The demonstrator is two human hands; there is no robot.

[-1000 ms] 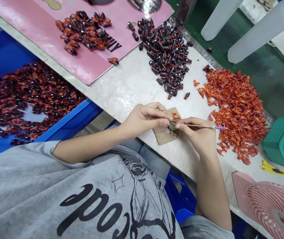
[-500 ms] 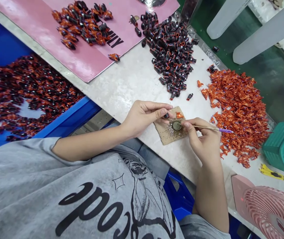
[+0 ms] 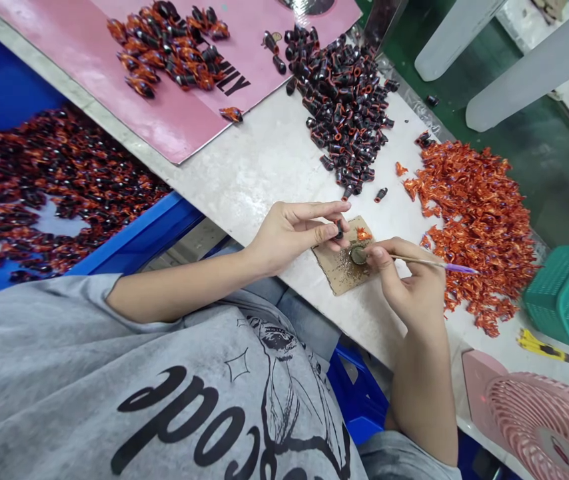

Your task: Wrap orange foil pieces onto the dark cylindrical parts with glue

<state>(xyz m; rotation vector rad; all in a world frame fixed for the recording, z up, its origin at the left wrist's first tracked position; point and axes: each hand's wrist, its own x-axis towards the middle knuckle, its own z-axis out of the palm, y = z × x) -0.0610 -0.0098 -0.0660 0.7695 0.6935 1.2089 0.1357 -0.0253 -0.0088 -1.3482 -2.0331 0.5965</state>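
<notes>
Between the thumb and fingers of my left hand is a small black piece. My right hand pinches a thin brush with a purple end; its tip is hidden near my fingertips. Between the hands, a small round cap lies on a speckled brown board. An orange piece rests on the board's upper part. Beyond my hands is a heap of black pieces with orange rims. Right of it lies a heap of orange pieces.
Joined black-and-orange pieces lie on a pink sheet and in a blue bin at the left. At the right are a green basket, a yellow cutter and a pink fan.
The black piece in my left hand is turned more upright. The brush has shifted slightly right with my right hand. The board appears slightly lower and farther right.
</notes>
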